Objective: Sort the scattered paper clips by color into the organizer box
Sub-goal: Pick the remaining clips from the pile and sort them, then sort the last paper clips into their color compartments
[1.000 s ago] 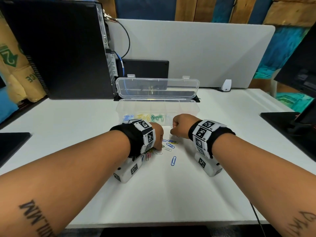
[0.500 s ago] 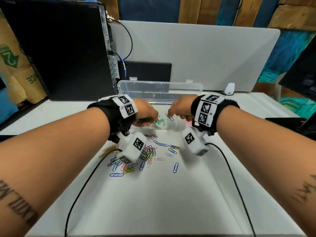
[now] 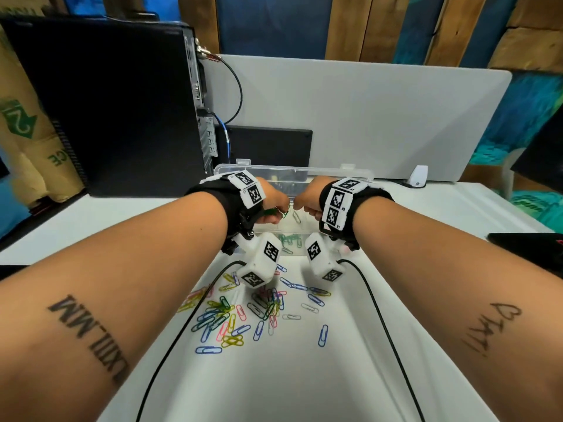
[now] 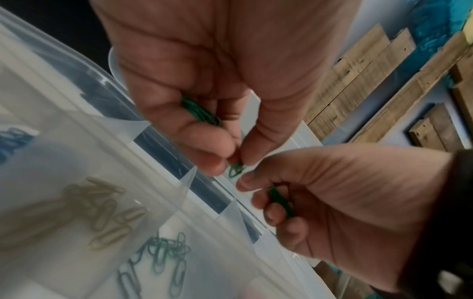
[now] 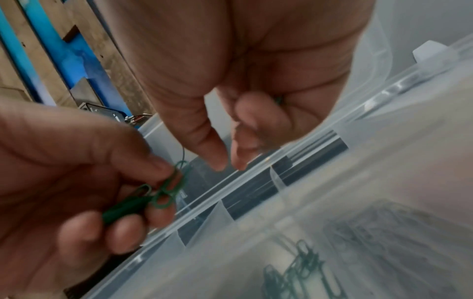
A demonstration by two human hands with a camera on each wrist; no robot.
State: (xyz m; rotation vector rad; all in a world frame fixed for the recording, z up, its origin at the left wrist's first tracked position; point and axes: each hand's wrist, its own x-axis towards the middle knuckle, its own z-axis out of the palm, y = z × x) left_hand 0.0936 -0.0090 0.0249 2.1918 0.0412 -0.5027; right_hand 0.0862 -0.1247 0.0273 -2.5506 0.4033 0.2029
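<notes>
Both hands hover close together over the clear organizer box (image 3: 359,173), whose lid stands open. My left hand (image 3: 283,210) keeps a bunch of green paper clips (image 4: 202,113) in its palm and pinches one more (image 4: 236,169) between thumb and fingertip. My right hand (image 3: 304,208) curls its fingers round a green clip (image 4: 281,202); its thumb and forefinger tips (image 5: 220,161) nearly meet. A single clip (image 3: 296,216) shows in the gap between the hands. Green clips (image 3: 289,239) lie in the compartment below. Scattered mixed-colour clips (image 3: 243,309) lie on the white table.
Other compartments hold yellow clips (image 4: 107,212) and blue clips (image 4: 12,137). A black computer tower (image 3: 115,111) stands at the back left, a white divider panel (image 3: 380,117) behind the box. Wrist camera cables (image 3: 380,315) trail across the table (image 3: 304,385).
Both hands have risen from the clip pile on the table to above the organizer box and drawn closer together. The pile is now uncovered.
</notes>
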